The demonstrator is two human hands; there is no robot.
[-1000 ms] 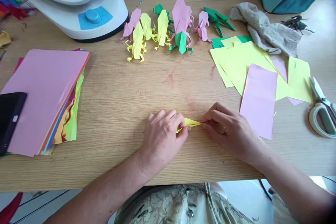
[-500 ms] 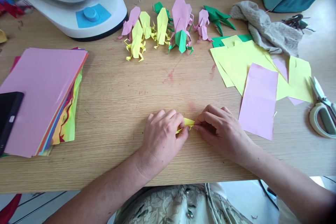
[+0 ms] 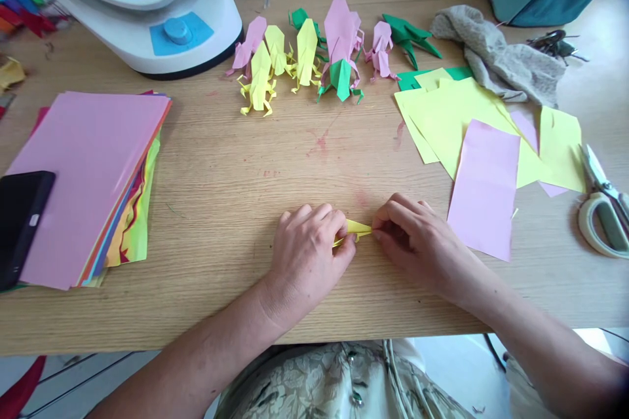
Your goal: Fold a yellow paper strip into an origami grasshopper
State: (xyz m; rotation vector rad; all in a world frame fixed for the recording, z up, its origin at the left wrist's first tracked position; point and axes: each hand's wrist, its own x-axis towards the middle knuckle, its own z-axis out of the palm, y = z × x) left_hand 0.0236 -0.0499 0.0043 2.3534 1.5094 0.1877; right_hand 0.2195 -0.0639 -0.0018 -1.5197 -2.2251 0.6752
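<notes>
Right hand (image 3: pixel 417 242) has edged right along yellow paper (image 3: pixel 358 229) pinned by left hand (image 3: pixel 309 252).

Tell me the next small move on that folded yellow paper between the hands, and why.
Probably run the right hand along the pointed tip to sharpen its crease while the left hand holds firm. The folded yellow paper lies on the wooden table; the left hand covers and pins one end, and the right hand pinches the narrow point sticking out.
</notes>
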